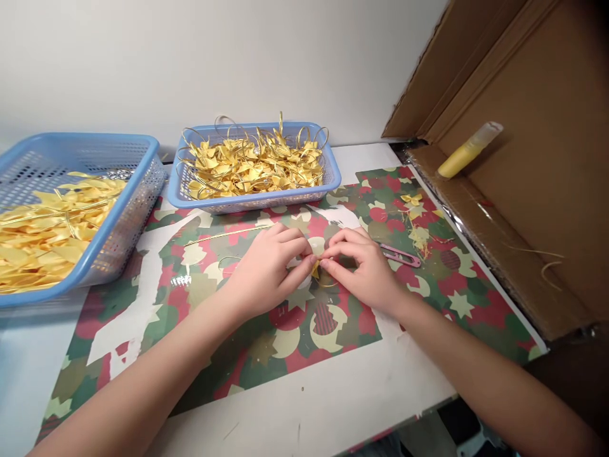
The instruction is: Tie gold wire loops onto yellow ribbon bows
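Observation:
Both my hands meet over the middle of the patterned table covering, pinching a small yellow ribbon bow (315,270) between thumbs and fingertips. My left hand (272,265) is closed on the bow's left side, my right hand (360,265) on its right. Much of the bow is hidden by the fingers. A thin gold cord (228,236) runs out to the left behind my left hand, and a small loop of cord hangs below the fingertips. Just right of my right hand lies a pink-handled cutter (400,255), partly covered by the hand.
A blue basket (254,202) of yellow bows with gold cords stands at the back. Another blue basket (155,149) holding yellow ribbon pieces is at left. Thread scraps (419,240) and a loose bow (411,199) lie at right, near a cardboard wall (537,158) with a yellow tube (469,152).

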A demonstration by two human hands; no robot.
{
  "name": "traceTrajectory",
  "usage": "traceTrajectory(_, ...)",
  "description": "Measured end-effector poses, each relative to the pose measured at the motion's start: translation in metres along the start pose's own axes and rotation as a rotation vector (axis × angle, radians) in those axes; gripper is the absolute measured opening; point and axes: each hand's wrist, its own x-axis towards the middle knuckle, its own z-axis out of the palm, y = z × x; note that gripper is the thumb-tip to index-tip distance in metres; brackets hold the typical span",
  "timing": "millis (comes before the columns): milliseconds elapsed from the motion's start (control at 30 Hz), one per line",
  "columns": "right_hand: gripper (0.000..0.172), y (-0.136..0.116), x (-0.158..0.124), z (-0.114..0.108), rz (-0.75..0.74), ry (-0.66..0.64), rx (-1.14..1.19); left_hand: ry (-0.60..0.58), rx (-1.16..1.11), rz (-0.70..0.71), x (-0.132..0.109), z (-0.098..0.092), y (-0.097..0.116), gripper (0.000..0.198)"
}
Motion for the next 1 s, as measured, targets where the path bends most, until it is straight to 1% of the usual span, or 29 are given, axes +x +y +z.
traceTrajectory(167,0.01,0.0,0.001,0.002,0.024,-0.035,-0.013,0.037,-0.026,-0.022,0.003,-0.002,0.002,0.026)
traceTrajectory(300,0.009,0.001,0.001,0.001,0.042,-0.071,-0.026,0.109,-0.065,-0.082,0.006,-0.008,0.003,0.027)
traceTrajectory(400,0.008,0.002,0.001,0.002,0.036,-0.072,-0.042,0.174,-0.075,-0.139,0.007,-0.014,0.003,0.025)
traceTrajectory(500,0.009,0.004,0.001,0.003,0.031,-0.069,-0.059,0.211,-0.069,-0.173,0.008,-0.018,0.002,0.024)
traceTrajectory(633,0.011,0.005,0.0,0.002,0.027,-0.075,-0.076,0.209,-0.062,-0.19,0.009,-0.018,0.001,0.024)
traceTrajectory(800,0.014,0.005,-0.001,-0.007,-0.011,-0.034,-0.093,0.192,-0.067,-0.169,0.008,-0.017,-0.001,0.023)
traceTrajectory(900,0.012,0.004,-0.001,-0.008,-0.01,-0.021,-0.107,0.19,-0.069,-0.179,0.008,-0.017,0.0,0.024)
traceTrajectory(1000,0.01,0.002,-0.001,-0.005,0.002,-0.014,-0.108,0.188,-0.071,-0.185,0.009,-0.017,0.002,0.024)
